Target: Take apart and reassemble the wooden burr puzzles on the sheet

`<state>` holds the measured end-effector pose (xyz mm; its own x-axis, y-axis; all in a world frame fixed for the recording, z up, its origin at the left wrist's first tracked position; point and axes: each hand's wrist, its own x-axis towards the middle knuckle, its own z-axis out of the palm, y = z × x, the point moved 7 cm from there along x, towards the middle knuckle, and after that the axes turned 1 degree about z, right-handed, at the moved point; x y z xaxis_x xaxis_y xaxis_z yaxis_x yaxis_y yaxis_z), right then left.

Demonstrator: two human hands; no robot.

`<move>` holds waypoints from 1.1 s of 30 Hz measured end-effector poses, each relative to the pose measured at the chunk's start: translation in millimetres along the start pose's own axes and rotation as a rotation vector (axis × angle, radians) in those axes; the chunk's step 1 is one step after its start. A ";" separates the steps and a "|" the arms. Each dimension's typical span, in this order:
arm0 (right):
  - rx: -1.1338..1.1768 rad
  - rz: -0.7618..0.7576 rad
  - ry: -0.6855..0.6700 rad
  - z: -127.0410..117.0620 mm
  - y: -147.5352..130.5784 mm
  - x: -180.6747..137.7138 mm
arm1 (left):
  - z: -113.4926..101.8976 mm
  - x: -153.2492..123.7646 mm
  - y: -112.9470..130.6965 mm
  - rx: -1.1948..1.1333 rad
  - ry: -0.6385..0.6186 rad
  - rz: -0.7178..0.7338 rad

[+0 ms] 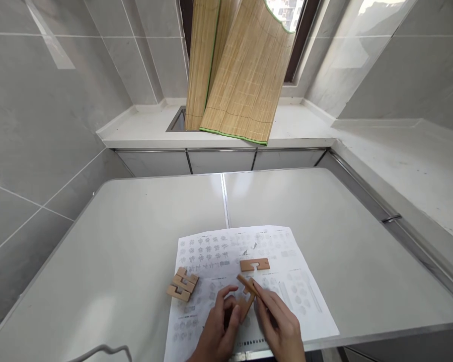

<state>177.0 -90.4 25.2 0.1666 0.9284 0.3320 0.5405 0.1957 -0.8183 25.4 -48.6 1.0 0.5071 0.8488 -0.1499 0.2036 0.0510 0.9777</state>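
Two notched wooden puzzle pieces are joined at an angle between my hands, low in the middle of the head view. My right hand (281, 322) pinches the upper slanting wooden puzzle piece (244, 281) between thumb and fingers. Curled around the lower wooden puzzle piece (246, 305) is my left hand (219, 324), thumb and fingertips against its side. How deep the two pieces sit in each other is hidden. Just beyond them lies a loose flat wooden piece (264, 263) with a notch. A small group of notched wooden pieces (184, 284) rests to the left.
A printed diagram sheet (317, 317) lies under the hands on a white folding table (143, 241) with a centre seam. A grey cable (105, 348) curves at the front left. Behind are a white counter (143, 126), a sink (177, 120) and a hanging bamboo mat (245, 80).
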 end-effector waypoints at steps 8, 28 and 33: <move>0.062 0.042 -0.013 -0.1 6.3 -3.5 | -2.1 -0.1 -8.2 -0.107 0.078 0.022; -0.029 -0.043 0.005 11.3 -7.2 -16.1 | 4.0 1.0 0.8 -0.133 0.096 0.007; 0.009 -0.005 -0.018 11.5 -5.5 -13.8 | 3.4 -0.5 -1.7 -0.048 0.093 0.025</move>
<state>162.3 -100.7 19.7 0.1491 0.9330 0.3276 0.5334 0.2030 -0.8211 27.6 -51.0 -1.1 0.4311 0.8952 -0.1129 0.1506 0.0520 0.9872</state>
